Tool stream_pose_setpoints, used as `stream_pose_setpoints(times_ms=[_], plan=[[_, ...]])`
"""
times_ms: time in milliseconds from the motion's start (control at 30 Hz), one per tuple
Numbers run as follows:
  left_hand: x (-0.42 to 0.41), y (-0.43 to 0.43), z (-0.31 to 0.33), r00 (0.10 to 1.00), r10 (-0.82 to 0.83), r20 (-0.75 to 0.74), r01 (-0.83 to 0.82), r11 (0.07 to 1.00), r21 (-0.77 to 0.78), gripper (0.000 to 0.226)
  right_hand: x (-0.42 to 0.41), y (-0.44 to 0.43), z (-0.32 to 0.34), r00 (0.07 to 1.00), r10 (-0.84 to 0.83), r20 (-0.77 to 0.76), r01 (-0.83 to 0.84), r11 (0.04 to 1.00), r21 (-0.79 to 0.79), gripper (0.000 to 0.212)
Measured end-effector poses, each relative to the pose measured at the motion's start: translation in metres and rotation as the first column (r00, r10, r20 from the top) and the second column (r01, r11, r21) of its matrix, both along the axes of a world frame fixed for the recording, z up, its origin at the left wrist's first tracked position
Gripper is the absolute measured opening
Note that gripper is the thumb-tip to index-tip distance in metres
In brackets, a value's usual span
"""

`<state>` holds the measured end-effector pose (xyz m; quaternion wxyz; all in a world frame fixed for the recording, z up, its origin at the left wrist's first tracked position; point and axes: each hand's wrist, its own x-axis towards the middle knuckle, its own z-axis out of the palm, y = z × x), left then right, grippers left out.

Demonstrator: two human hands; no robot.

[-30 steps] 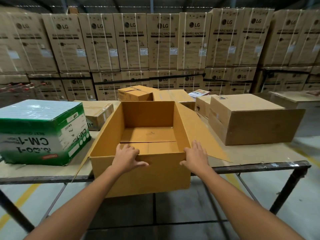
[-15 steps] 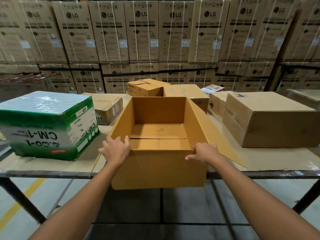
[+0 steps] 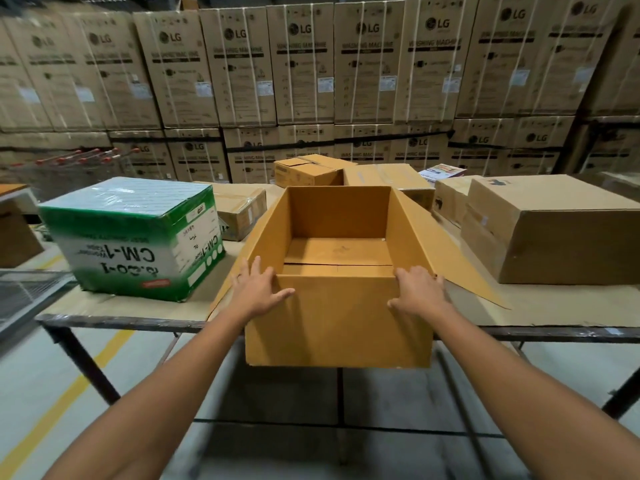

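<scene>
The left hand [image 3: 258, 291] and the right hand [image 3: 417, 294] are resting well apart on the two near corners of the open carton [image 3: 337, 323]. Their fingers are lying flat along its side walls and their thumbs are pressing the front panel, curling round nothing. They are probably bracing it square for sliding. The carton is sitting empty at the near edge of the worktop [image 3: 554, 306], its front overhanging. Its side flaps are splaying outward, keeping the mouth clear. It is standing between the green box [image 3: 131, 244] and a sealed brown box [image 3: 554, 237].
</scene>
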<state>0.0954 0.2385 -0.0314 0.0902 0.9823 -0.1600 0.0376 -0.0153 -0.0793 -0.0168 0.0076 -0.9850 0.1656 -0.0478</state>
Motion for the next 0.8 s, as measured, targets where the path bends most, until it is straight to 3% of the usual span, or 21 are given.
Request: stream_pose_setpoints(times_ms=[133, 233, 300, 400, 600, 800], plan=[[-0.05, 0.006, 0.009, 0.997, -0.066, 0.044, 0.073, 0.981, -0.182, 0.074, -0.032, 0.03, 0.002, 0.962, 0.109, 0.248, -0.151, 0.976, 0.158, 0.081], [-0.104, 0.024, 0.018, 0.991, -0.017, 0.133, 0.072, 0.907, -0.416, 0.063, -0.065, 0.071, 0.001, 0.878, 0.112, 0.465, -0.281, 0.908, 0.311, 0.076], [-0.142, 0.041, 0.017, 0.983, 0.03, 0.184, 0.066, 0.868, -0.492, 0.058, -0.089, 0.104, -0.006, 0.836, 0.122, 0.535, -0.387, 0.822, 0.417, 0.072], [-0.194, 0.07, 0.01, 0.975, 0.089, 0.201, 0.032, 0.845, -0.533, 0.051, -0.121, 0.155, -0.018, 0.816, 0.148, 0.559, -0.489, 0.692, 0.531, 0.068], [-0.272, 0.133, -0.013, 0.958, 0.228, 0.175, -0.087, 0.812, -0.578, 0.049, -0.17, 0.241, -0.048, 0.84, 0.096, 0.533, -0.505, 0.498, 0.705, 0.062], [-0.306, 0.198, -0.057, 0.958, 0.274, 0.087, -0.156, 0.75, -0.643, 0.049, -0.189, 0.323, -0.078, 0.843, 0.126, 0.523, -0.521, 0.429, 0.737, 0.059]])
